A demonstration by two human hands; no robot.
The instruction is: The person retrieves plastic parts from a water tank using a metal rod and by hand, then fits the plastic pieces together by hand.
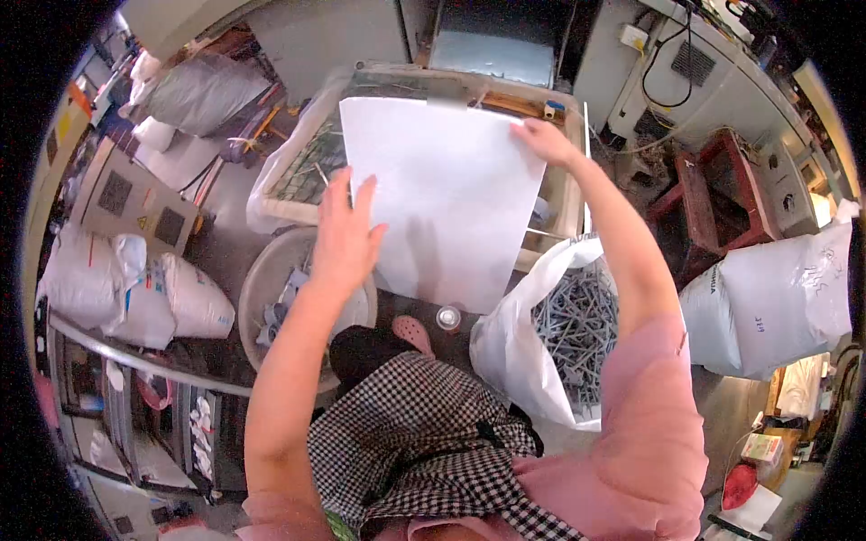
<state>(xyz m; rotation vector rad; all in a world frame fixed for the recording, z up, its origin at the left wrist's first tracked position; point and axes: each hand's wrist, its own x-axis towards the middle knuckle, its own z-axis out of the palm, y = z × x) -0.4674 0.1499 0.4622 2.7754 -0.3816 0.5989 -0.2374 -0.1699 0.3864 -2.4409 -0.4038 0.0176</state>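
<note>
A large white sheet (442, 198) hangs in front of me, over a pale-rimmed tray (296, 209) that shows behind it. My right hand (546, 142) pinches the sheet's upper right corner. At the sheet's left edge is my left hand (347, 227), its fingers apart and pointing up; whether it touches the sheet is hard to tell. A white sack (505, 347) full of thin grey pieces (575, 335) stands open at the lower right. Below my left hand, a round tub (255, 281) holds grey and whitish pieces, partly hidden by my forearm.
Full white sacks stand at the left (185, 302) and right (767, 302). A dark red metal frame (690, 207) is at the right. Grey machine cabinets (329, 45) line the back. On the floor near my pink shoe (412, 334) sits a small round container (448, 317).
</note>
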